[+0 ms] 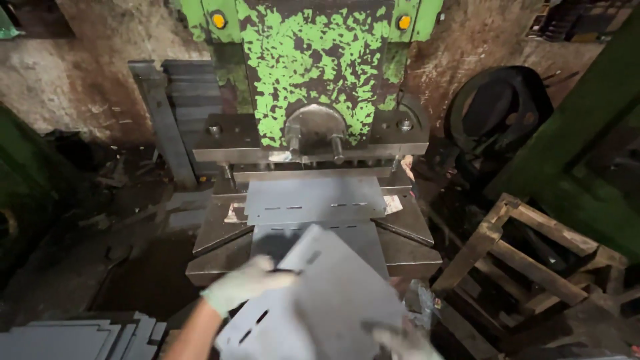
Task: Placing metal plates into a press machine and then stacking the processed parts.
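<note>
Head view, work in hand: a flat grey sheet-metal plate with short punched slots (320,300) is held in both hands at 6 o'clock in the picture, tilted, just in front of the press bed and not lying on it.
Head view, done so far: judging by how things lie, a second grey slotted metal sheet (313,199) already rests flat on the steel bed of the press (407,227), under the ram, at the centre of the picture; the held plate also carries slots near its lower left edge.
Head view, left to do: the held plate is not yet set down anywhere; a stack of plain grey sheets (73,337) lies at 8 o'clock.
Left hand: the pale-gloved left hand (247,283) is clamped on the plate's left edge, fingers curled over the top, bare forearm rising from 7 o'clock.
Right hand: the gloved right hand (403,343) is blurred at 5 o'clock, touching the plate's lower right edge; the hold itself cannot be told.
Surroundings: the green, paint-flaked press machine (313,60) stands at 12 o'clock; a rough wooden frame (527,260) sits at 4 o'clock.
</note>
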